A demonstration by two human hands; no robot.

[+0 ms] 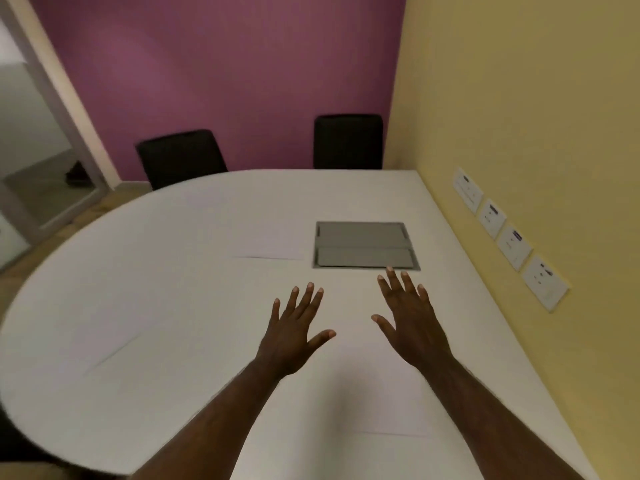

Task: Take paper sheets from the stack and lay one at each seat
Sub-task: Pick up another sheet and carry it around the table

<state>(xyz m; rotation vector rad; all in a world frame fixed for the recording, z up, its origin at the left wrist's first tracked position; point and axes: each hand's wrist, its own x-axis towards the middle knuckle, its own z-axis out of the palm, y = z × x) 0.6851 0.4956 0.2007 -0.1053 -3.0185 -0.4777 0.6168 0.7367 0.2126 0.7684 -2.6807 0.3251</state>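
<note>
Here three white paper sheets lie flat on the white tabletop (pixel 194 237), hard to pick out against it. One sheet (pixel 273 242) lies toward the far side, just left of the grey hatch (pixel 365 244) set into the tabletop. A second sheet (pixel 114 336) lies at the near left, turned at an angle. A third sheet (pixel 377 400) lies at the near edge, partly under the two forearms. No thicker stack can be told apart from these.

Both hands are held out above the tabletop, palms down, holding nothing. The left hand (pixel 294 336) has its fingers spread wide, thumb pointing right. The right hand (pixel 412 317) is likewise splayed, its fingertips reaching close to the near edge of the hatch. Whether either hand touches the surface cannot be told.

Two dark chairs stand at the far edge, the left chair (pixel 181 157) and the right chair (pixel 348 142), against a purple wall. On the yellow wall at right runs a row of white socket plates (pixel 512 245).
</note>
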